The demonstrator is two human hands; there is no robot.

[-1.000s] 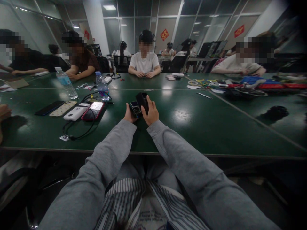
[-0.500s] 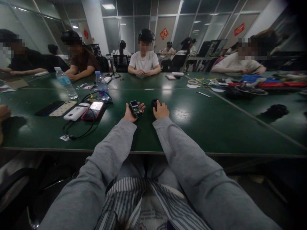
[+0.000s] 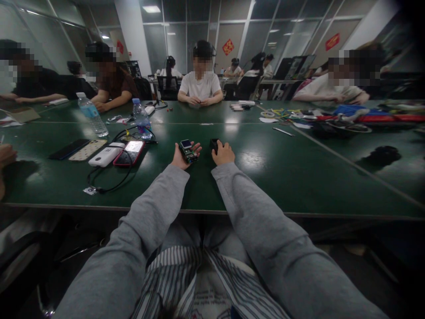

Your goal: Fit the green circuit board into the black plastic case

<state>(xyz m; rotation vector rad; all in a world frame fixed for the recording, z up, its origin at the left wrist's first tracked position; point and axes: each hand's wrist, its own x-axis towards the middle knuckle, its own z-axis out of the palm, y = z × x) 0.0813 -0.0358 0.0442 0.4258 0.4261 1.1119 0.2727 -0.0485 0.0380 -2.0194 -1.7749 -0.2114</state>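
On the upturned palm of my left hand (image 3: 179,158) rests a small circuit board with a little screen (image 3: 189,151), its fingers and thumb around the edges. To the right, my right hand (image 3: 224,153) grips a black plastic case (image 3: 214,142) low at the table surface. The fingers hide most of this case. Board and case are apart, with a strip of green tabletop (image 3: 202,186) between the hands.
Left of my hands lie a pink-edged phone (image 3: 129,155), a white power bank (image 3: 105,156) with a black cable, and two more phones. Two water bottles (image 3: 142,118) stand behind them. Tangled wires (image 3: 282,114) lie at the far right. A person (image 3: 200,86) sits opposite.
My right hand has taken the black case away from the board, right and down to the table. The left hand has stayed in place with the board, now uncovered. Little differs over the last half second.
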